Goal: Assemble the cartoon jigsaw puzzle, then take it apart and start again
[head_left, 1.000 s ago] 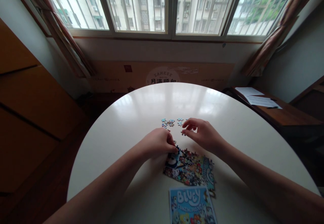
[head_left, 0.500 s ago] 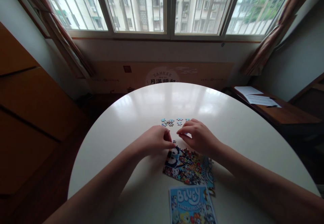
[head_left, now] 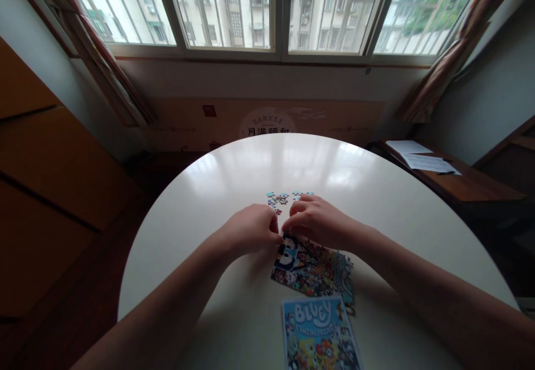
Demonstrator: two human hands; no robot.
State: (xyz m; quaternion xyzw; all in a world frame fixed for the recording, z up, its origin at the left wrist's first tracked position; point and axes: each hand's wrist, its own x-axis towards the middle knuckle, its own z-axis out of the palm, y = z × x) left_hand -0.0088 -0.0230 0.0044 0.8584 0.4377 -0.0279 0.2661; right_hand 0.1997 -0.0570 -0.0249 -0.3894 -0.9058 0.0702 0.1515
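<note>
A partly joined jigsaw puzzle (head_left: 311, 269), crowded with small colourful figures, lies on the white table. At its upper left corner, the fingers of my left hand (head_left: 254, 228) are pinched together, the thumb tip by the puzzle's edge. My right hand (head_left: 320, 219) is closed with fingertips pointing down at the same corner, close to the left thumb. Whatever either hand pinches is hidden. Loose puzzle pieces (head_left: 279, 198) lie in a small group just beyond the hands, and a few light blue pieces (head_left: 297, 194) sit to their right, partly covered by my right hand.
Nearer to me is a blue "Bluey" picture sheet (head_left: 320, 331), just below the puzzle. The round white table (head_left: 188, 208) has a curved far edge. A brown side table (head_left: 480, 183) with papers stands at the right, and an orange-brown cabinet (head_left: 50, 180) at the left.
My right hand has moved left and down to the puzzle's upper left corner, closer to my left hand. More loose pieces show between the hands. The view has shifted slightly.
</note>
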